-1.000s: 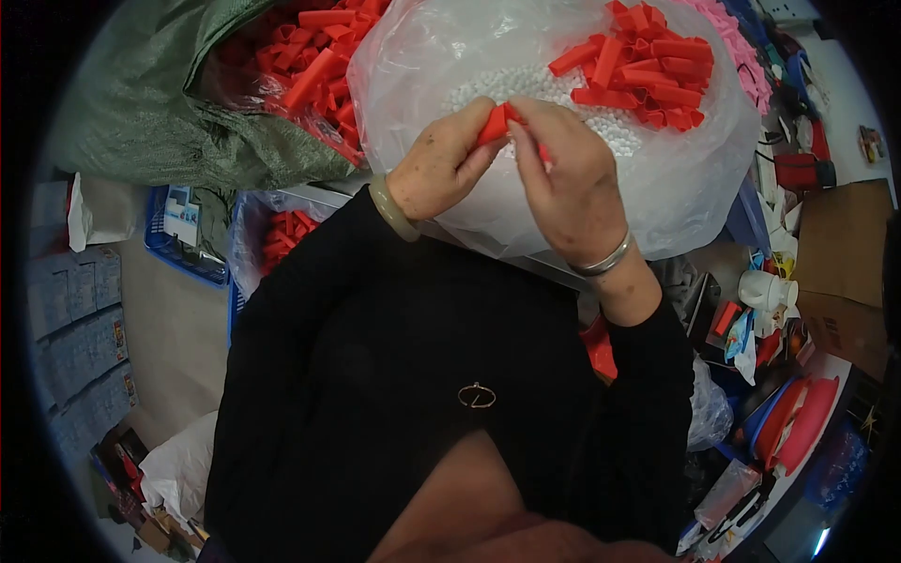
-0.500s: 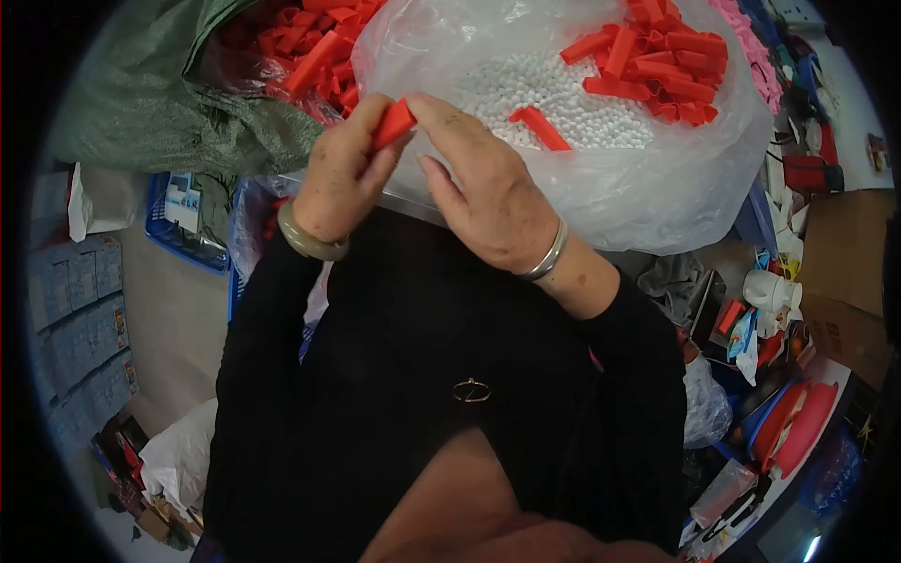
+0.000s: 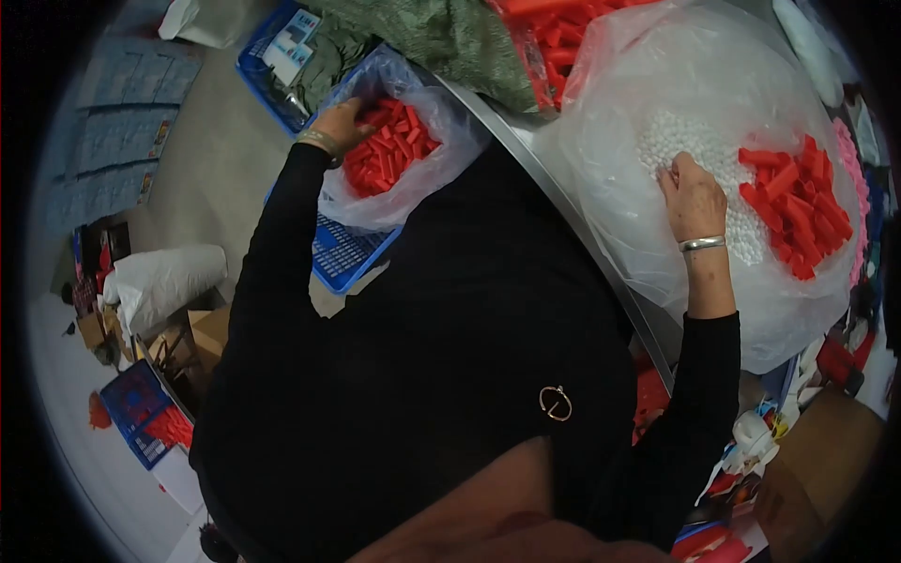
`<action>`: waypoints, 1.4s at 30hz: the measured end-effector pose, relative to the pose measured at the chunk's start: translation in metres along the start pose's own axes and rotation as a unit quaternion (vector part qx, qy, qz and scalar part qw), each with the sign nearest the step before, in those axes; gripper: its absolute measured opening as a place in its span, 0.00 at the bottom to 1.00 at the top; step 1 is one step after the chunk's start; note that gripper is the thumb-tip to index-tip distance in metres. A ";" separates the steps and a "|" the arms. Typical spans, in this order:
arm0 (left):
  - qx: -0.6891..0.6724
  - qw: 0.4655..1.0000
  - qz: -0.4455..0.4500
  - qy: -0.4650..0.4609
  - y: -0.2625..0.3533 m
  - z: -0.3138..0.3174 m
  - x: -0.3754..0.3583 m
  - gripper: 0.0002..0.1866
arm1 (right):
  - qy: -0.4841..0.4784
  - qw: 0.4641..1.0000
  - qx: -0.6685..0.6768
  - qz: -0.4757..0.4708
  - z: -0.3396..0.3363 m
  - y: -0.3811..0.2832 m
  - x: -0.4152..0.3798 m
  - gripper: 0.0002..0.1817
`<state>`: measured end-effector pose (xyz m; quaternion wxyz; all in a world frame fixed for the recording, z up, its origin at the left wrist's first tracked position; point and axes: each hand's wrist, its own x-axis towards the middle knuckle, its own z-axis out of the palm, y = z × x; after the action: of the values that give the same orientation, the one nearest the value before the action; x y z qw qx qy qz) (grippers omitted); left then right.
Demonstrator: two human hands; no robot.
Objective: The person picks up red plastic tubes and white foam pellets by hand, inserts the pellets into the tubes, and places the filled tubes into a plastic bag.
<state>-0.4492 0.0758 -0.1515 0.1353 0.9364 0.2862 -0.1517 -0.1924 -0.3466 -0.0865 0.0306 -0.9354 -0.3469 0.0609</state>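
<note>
1. Off the tabletop's [image 3: 563, 202] left edge: left hand [image 3: 340, 122] is down in a clear bag of red plastic pieces [image 3: 389, 150]; the bag sits in a blue crate [image 3: 347, 258] on the floor. Can't tell whether its fingers are closed on anything.
2. On the tabletop: right hand [image 3: 693, 192] rests fingers-down on white beads [image 3: 699, 155] inside a big clear bag [image 3: 657, 84], fingers loosely spread, nothing visibly gripped.
3. Hands are well apart.
4. More red pieces [image 3: 798, 206] lie just right of the right hand in the same big bag.
</note>
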 end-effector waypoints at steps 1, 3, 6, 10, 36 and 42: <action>0.025 1.000 0.004 0.016 0.003 0.002 -0.003 0.23 | 0.035 0.999 0.013 -0.009 0.000 0.000 -0.001 0.10; -0.077 0.995 0.050 0.027 0.011 -0.009 0.006 0.21 | 0.069 0.998 0.007 0.008 -0.003 0.007 -0.007 0.11; -0.243 0.943 0.135 0.183 0.042 -0.036 0.014 0.11 | 0.118 0.993 0.009 0.020 -0.011 0.013 -0.015 0.10; -0.472 0.801 0.226 0.291 0.125 -0.085 -0.006 0.07 | 0.146 0.988 0.033 0.039 -0.035 0.015 -0.030 0.06; -0.539 0.734 0.374 0.175 0.242 -0.078 -0.008 0.09 | 0.053 0.905 0.408 0.112 0.003 -0.014 0.039 0.07; -0.470 0.748 0.438 0.168 0.273 -0.084 -0.011 0.10 | -0.039 0.755 0.639 0.145 -0.035 0.016 0.005 0.10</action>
<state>-0.2835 -0.1192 -0.0248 0.5600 0.7872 -0.1017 0.2374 -0.1732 -0.3557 -0.0538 0.5983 -0.7343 -0.0888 0.3080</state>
